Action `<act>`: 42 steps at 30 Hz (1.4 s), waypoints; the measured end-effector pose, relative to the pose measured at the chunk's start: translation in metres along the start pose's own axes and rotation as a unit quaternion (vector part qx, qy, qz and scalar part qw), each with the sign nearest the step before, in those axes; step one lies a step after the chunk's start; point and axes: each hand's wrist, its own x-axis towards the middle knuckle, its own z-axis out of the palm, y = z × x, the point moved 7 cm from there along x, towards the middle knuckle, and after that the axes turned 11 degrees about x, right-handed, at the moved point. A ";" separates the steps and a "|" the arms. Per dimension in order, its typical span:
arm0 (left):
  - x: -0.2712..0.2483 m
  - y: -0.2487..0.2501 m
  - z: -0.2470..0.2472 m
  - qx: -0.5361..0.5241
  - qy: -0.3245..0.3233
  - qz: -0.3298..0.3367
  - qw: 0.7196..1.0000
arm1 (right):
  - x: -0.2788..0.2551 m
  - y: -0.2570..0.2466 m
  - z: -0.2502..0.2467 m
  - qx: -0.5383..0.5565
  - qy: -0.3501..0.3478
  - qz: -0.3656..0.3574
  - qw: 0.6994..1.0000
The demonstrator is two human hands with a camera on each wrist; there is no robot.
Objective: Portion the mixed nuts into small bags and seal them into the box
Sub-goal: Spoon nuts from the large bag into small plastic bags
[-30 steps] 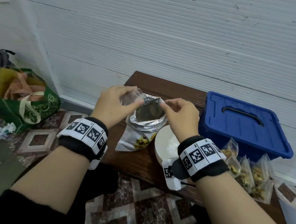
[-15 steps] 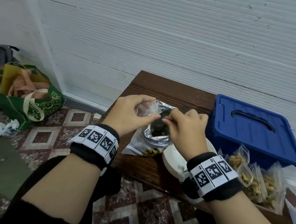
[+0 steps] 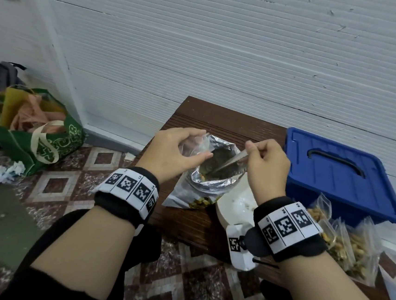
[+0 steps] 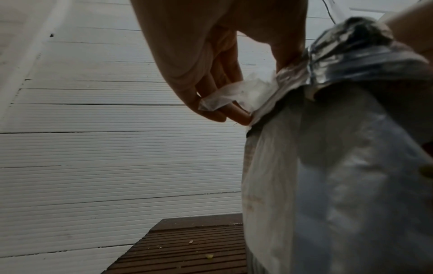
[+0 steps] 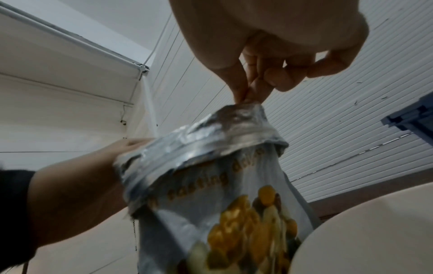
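**Both hands at the mouth of the nut bag**

From the head view we see the whole bench (image 3: 219, 120): the nut bag (image 3: 202, 191) stands open at centre frame, its foil rim rolled down, with the blue box (image 3: 340, 173), lid on, to its right and the filled bags (image 3: 343, 236) heaped at lower right, just in front of the box. A white bowl (image 3: 235, 204) sits touching the nut bag's right side. A green tote (image 3: 48, 140) lies on the floor at far left.

The left wrist view adds what the head view blurs: the left hand (image 4: 211, 74) pinches a clear small bag (image 4: 236, 94) between thumb and fingers, right against the foil rim. The right wrist view shows the print on the nut bag's front and the right hand (image 5: 264, 61) above the rim, thumb and forefinger pressed narrowly together, the other fingers curled.

In the head view that right hand holds a thin pale thing slanting down into the bag, possibly a spoon handle; we cannot tell. Both wrists are raised over the bench, knuckles up.
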 end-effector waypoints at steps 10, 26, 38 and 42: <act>0.003 0.001 -0.014 0.012 0.018 0.019 1.000 | 0.024 -0.009 -0.035 0.014 0.082 0.063 0.995; 0.006 -0.001 -0.004 0.033 -0.036 0.013 0.999 | 0.052 -0.038 -0.056 0.030 0.106 0.040 0.993; 0.011 0.012 0.004 0.044 -0.035 0.040 0.998 | 0.051 -0.042 -0.030 0.045 0.051 0.040 0.997; 0.012 0.018 0.003 0.024 -0.012 0.036 0.999 | 0.050 -0.048 -0.025 0.081 0.028 0.015 0.996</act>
